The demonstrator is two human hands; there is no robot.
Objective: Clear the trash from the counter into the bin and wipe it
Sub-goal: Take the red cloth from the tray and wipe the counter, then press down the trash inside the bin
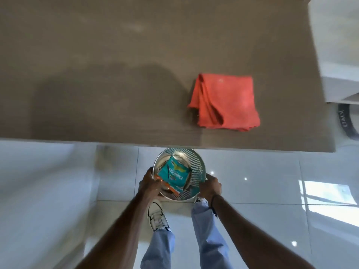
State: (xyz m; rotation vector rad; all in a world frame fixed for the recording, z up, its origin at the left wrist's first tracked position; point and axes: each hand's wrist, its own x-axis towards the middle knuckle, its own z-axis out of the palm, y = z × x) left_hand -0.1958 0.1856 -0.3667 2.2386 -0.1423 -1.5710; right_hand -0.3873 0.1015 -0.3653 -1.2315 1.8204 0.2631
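A round silver perforated bin stands on the white floor just below the counter's front edge. Inside it lie a teal snack wrapper and an orange wrapper. My left hand grips the bin's left rim and my right hand grips its right rim. A folded red cloth lies on the brown counter, right of centre, untouched.
Glossy white floor tiles surround the bin. My legs in light jeans and a white shoe are below it. A white cabinet stands at the right beyond the counter end, with a dark round object by it.
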